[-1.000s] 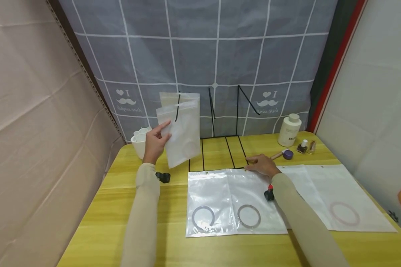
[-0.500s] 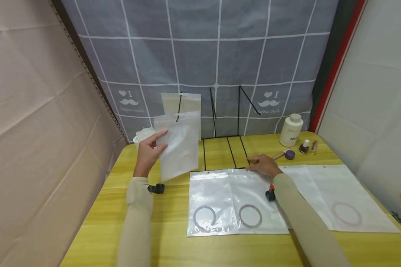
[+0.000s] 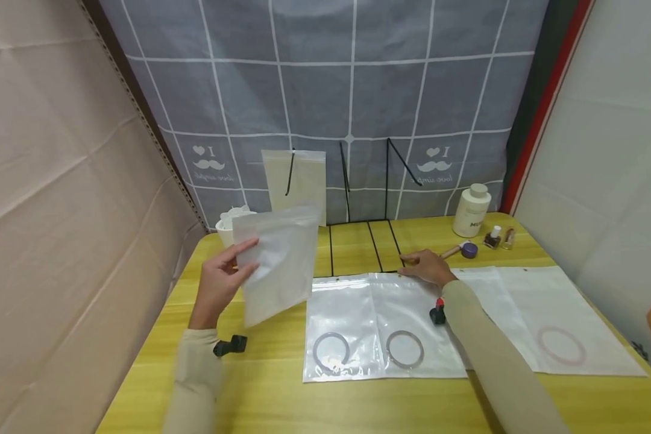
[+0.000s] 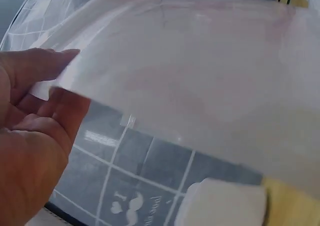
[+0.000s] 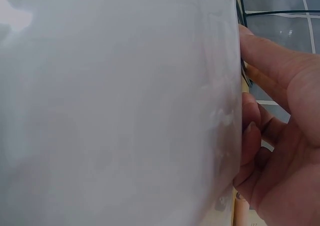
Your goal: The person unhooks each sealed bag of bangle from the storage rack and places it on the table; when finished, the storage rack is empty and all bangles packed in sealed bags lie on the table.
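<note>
My left hand (image 3: 219, 280) pinches the left edge of a translucent white zip bag (image 3: 279, 265), held tilted above the table. In the left wrist view, thumb and fingers close on the bag's edge. A similar cream-backed bag (image 3: 309, 181) hangs on the left hook of a black wire rack (image 3: 370, 226). At the rack's front right corner, my right hand (image 3: 427, 267) grips the wire with curled fingers; its exact contact is partly hidden. Just below lie clear zip bags, with a lavender bangle (image 3: 316, 349) and a greyish-brown bangle (image 3: 389, 352) in them.
Right of my right arm lie more white bags (image 3: 526, 301), one with a pink bangle (image 3: 539, 345). A white bottle (image 3: 471, 211), a nail polish bottle (image 3: 492, 238), a small tube and a purple-capped item (image 3: 469, 250) stand back right. A white cup (image 3: 225, 234) stands back left.
My left hand has drawn the translucent bag off the rack's left hook, then down and toward me to the left. The cream-backed bag stays hanging. My right hand has not moved.
</note>
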`<state>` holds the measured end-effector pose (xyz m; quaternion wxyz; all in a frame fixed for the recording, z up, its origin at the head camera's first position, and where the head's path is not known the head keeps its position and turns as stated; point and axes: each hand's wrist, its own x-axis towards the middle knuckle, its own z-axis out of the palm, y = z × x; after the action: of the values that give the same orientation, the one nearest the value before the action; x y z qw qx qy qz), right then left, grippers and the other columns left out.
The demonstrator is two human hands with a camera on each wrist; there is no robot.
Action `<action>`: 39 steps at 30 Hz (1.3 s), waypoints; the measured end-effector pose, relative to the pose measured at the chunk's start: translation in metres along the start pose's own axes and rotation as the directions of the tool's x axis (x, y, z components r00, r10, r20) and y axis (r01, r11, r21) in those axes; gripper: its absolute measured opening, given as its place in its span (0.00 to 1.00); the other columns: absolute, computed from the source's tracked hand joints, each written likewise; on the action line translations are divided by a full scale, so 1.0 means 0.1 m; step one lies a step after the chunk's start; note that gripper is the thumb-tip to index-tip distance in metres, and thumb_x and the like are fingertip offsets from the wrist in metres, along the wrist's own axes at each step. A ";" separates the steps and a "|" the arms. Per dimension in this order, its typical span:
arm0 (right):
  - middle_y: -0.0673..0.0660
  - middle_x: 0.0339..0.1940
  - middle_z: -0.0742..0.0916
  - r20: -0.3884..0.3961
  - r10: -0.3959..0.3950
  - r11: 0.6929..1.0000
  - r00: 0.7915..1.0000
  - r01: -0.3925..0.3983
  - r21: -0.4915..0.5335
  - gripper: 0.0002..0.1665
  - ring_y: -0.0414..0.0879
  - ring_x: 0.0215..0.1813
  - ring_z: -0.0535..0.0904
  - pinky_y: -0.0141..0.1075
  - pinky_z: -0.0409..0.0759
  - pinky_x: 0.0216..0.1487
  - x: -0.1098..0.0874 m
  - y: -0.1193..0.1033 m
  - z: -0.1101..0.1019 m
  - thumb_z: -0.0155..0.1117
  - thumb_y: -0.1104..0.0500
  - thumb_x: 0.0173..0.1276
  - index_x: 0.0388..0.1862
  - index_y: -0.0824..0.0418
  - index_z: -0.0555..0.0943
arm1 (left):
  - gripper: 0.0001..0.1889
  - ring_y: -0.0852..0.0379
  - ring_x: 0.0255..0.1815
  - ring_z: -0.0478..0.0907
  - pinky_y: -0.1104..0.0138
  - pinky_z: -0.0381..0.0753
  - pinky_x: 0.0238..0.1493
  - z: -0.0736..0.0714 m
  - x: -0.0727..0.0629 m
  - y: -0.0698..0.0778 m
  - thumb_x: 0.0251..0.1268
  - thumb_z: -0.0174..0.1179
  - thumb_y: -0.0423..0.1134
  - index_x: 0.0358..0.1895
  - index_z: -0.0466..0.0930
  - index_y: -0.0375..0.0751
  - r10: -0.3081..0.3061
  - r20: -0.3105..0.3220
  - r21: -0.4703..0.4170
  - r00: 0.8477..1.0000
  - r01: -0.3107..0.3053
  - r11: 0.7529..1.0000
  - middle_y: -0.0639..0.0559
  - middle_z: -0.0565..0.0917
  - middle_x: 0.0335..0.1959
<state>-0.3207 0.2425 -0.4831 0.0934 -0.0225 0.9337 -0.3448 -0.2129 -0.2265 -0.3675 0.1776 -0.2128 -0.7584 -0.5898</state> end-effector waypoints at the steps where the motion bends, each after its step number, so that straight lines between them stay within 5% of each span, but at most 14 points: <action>1: 0.64 0.61 0.83 -0.002 -0.001 1.000 1.000 0.001 -0.003 0.38 0.55 0.54 0.77 0.49 0.74 0.53 0.00 0.00 0.00 0.73 0.39 0.63 0.70 0.50 0.77 | 0.24 0.64 0.38 0.80 0.75 0.84 0.39 -0.02 -0.06 0.00 0.60 0.68 0.22 0.62 0.82 0.34 -0.054 0.017 -0.073 0.998 0.055 0.996 0.47 0.84 0.55; 4: 0.65 0.64 0.82 -0.001 -0.004 1.000 1.000 0.004 -0.010 0.39 0.57 0.57 0.78 0.53 0.75 0.56 0.00 -0.01 -0.03 0.72 0.39 0.64 0.71 0.50 0.77 | 0.26 0.60 0.45 0.82 0.69 0.85 0.44 -0.07 -0.25 -0.08 0.60 0.65 0.19 0.63 0.80 0.35 -0.253 0.106 -0.287 0.962 0.274 0.918 0.51 0.82 0.53; 7: 0.65 0.66 0.80 0.002 0.008 1.000 1.000 -0.008 -0.008 0.39 0.58 0.61 0.77 0.56 0.74 0.60 0.00 0.00 -0.05 0.72 0.39 0.64 0.71 0.50 0.76 | 0.28 0.59 0.49 0.81 0.68 0.85 0.49 -0.10 -0.37 -0.31 0.60 0.63 0.18 0.65 0.78 0.35 -0.425 0.217 -0.351 0.879 0.477 0.806 0.51 0.79 0.55; 9: 0.65 0.66 0.80 0.004 0.014 1.000 1.000 -0.014 -0.005 0.39 0.59 0.62 0.77 0.57 0.73 0.61 0.01 0.01 -0.06 0.72 0.39 0.64 0.71 0.50 0.76 | 0.29 0.60 0.49 0.80 0.70 0.84 0.49 -0.12 -0.42 -0.51 0.61 0.63 0.18 0.67 0.76 0.33 -0.520 0.268 -0.308 0.811 0.584 0.751 0.49 0.77 0.61; 11: 0.66 0.65 0.81 0.001 0.011 1.000 1.000 -0.011 0.000 0.39 0.58 0.60 0.77 0.56 0.73 0.61 0.02 0.03 -0.06 0.72 0.39 0.64 0.71 0.50 0.76 | 0.30 0.62 0.51 0.78 0.71 0.83 0.48 -0.12 -0.46 -0.72 0.61 0.63 0.20 0.69 0.73 0.30 -0.588 0.288 -0.218 0.756 0.649 0.728 0.42 0.74 0.67; 14: 0.65 0.65 0.81 -0.011 0.003 1.000 1.000 -0.003 -0.011 0.39 0.58 0.59 0.77 0.55 0.74 0.59 0.03 0.06 -0.05 0.72 0.39 0.64 0.71 0.51 0.77 | 0.30 0.60 0.52 0.75 0.72 0.81 0.46 -0.11 -0.49 -0.95 0.60 0.65 0.21 0.68 0.72 0.27 -0.657 0.265 -0.083 0.706 0.696 0.713 0.36 0.69 0.72; 18: 0.65 0.65 0.81 -0.007 -0.001 0.999 1.000 0.001 -0.034 0.38 0.58 0.60 0.78 0.54 0.74 0.58 0.02 0.11 0.01 0.72 0.39 0.64 0.70 0.50 0.77 | 0.28 0.52 0.54 0.75 0.71 0.81 0.43 -0.07 -0.51 -1.10 0.56 0.67 0.19 0.63 0.78 0.27 -0.693 0.201 0.034 0.692 0.702 0.711 0.32 0.72 0.69; 23: 0.65 0.63 0.82 -0.004 0.008 1.000 1.000 -0.008 -0.026 0.39 0.57 0.57 0.78 0.52 0.74 0.56 0.02 0.11 0.06 0.72 0.38 0.63 0.70 0.50 0.78 | 0.25 0.46 0.57 0.75 0.68 0.80 0.45 -0.03 -0.52 -1.12 0.52 0.69 0.20 0.58 0.82 0.29 -0.687 0.136 0.171 0.714 0.666 0.726 0.33 0.77 0.64; 30: 0.65 0.65 0.81 0.007 0.016 1.000 1.000 -0.016 0.016 0.40 0.58 0.60 0.77 0.54 0.73 0.59 0.01 0.07 0.04 0.73 0.38 0.63 0.71 0.50 0.77 | 0.26 0.37 0.65 0.74 0.52 0.79 0.60 0.01 -0.51 -1.06 0.48 0.77 0.29 0.56 0.85 0.35 -0.653 0.093 0.417 0.752 0.566 0.711 0.35 0.80 0.62; 39: 0.66 0.67 0.80 0.021 -0.010 1.000 1.000 0.010 -0.009 0.39 0.62 0.63 0.77 0.57 0.74 0.60 -0.02 0.02 -0.01 0.71 0.39 0.64 0.71 0.50 0.76 | 0.27 0.36 0.67 0.70 0.44 0.70 0.67 -0.05 -0.51 -1.04 0.48 0.79 0.33 0.57 0.86 0.39 -0.689 0.109 0.455 0.716 0.581 0.675 0.29 0.74 0.67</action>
<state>-0.3191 0.2444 -0.4835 0.1012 -0.0311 0.9341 -0.3409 -0.2252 -0.2593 -0.4784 -0.1082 0.0278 -0.9021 -0.4167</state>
